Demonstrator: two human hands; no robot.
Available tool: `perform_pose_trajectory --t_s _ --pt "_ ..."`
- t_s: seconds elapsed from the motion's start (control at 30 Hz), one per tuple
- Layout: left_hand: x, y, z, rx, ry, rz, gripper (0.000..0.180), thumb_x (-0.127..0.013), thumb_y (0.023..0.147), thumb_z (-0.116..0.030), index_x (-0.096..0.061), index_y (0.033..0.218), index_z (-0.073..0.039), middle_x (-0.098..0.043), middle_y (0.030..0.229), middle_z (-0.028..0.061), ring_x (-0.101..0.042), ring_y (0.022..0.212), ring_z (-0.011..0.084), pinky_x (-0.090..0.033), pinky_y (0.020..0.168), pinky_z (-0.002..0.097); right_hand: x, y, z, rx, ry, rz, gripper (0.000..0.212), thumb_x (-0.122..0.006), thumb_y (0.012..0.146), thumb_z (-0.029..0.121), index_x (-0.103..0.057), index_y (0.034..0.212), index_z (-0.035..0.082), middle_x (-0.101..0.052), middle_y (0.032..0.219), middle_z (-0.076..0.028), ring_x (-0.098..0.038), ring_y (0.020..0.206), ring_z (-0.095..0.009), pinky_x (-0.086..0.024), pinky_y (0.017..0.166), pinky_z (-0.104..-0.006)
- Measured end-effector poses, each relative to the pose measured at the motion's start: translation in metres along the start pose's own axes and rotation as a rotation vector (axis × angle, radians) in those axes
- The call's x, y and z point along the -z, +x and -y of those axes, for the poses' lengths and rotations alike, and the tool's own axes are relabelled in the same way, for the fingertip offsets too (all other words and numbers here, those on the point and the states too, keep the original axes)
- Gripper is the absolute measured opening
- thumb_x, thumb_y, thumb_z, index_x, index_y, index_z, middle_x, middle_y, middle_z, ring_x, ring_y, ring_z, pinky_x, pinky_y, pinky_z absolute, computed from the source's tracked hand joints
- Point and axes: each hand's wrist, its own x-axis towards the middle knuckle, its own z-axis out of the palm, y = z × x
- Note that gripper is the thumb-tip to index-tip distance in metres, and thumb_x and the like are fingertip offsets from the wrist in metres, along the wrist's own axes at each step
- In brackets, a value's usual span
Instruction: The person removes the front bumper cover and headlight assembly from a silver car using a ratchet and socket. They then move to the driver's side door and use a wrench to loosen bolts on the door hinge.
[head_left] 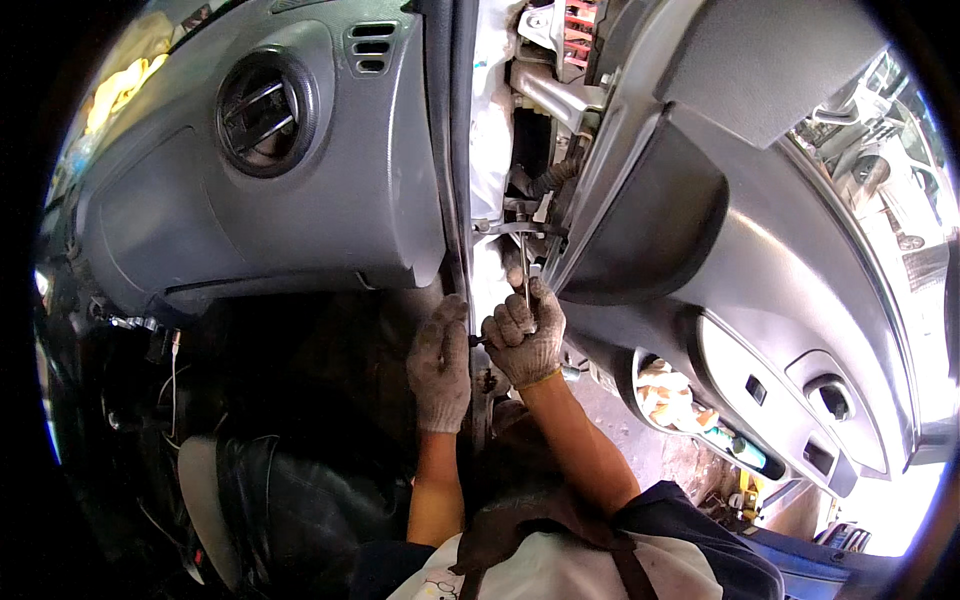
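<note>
My right hand, in a soiled knit work glove, is closed around a slim metal tool. Its shaft points up into the gap between the car body and the opened door; the glove hides the grip, so its exact kind is unclear. Near the tool's upper end a dark door check strap crosses the gap. My left hand, gloved too, lies along the black door-opening seal with its fingers stretched upward, and I see nothing held in it.
On the left is the grey dashboard with a round air vent. The opened door's trim panel fills the right; its lower pocket holds crumpled cloth. A metal hinge sits above. A black seat is at lower left.
</note>
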Motion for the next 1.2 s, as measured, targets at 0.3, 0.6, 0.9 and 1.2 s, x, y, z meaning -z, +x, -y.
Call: perform_pose_trajectory --t_s 0.3,0.6,0.9,1.2 --pt "-0.050 0.006 0.112 0.390 0.035 -0.022 0.079 -0.044 0.101 -0.062 -0.051 0.064 0.007 -0.046 0.056 0.0145 -0.048 0.057 0.0204 -0.040 0.059 0.0472 -0.020 0.004 -0.003 0.103 -0.757 -0.338 0.028 -0.056 0.103 0.026 -0.062 0.102 -0.001 -0.039 0.054 0.002 -0.036 0.042 -0.009 -0.027 0.040 -0.0280" --pt "-0.058 0.010 0.102 0.577 -0.134 0.029 0.066 -0.049 0.102 -0.054 -0.064 0.069 0.001 -0.059 0.064 0.0066 -0.058 0.067 0.0183 -0.046 0.066 0.0432 0.026 0.019 -0.009 0.650 -1.783 -0.264 0.030 -0.057 0.100 0.027 -0.061 0.099 -0.002 -0.058 0.069 -0.010 -0.055 0.059 -0.023 -0.042 0.054 -0.0354" --pt "-0.102 -0.010 0.130 0.295 0.073 0.231 0.061 -0.043 0.105 -0.051 -0.068 0.091 0.003 -0.066 0.086 0.0217 -0.064 0.083 0.0288 -0.048 0.078 0.0451 0.001 0.015 -0.012 0.572 -1.873 -0.308 0.026 -0.055 0.099 0.022 -0.065 0.101 -0.002 -0.065 0.083 -0.026 -0.066 0.080 -0.043 -0.052 0.072 -0.0479" --pt "-0.032 -0.001 0.036 0.309 0.269 0.007 0.072 -0.038 0.104 -0.057 -0.066 0.095 0.009 -0.066 0.089 0.0328 -0.066 0.088 0.0385 -0.046 0.081 0.0478 -0.002 0.011 0.002 -0.027 -0.462 -0.427 0.025 -0.050 0.103 0.028 -0.065 0.100 0.008 -0.047 0.057 -0.004 -0.041 0.042 -0.020 -0.032 0.042 -0.0353"
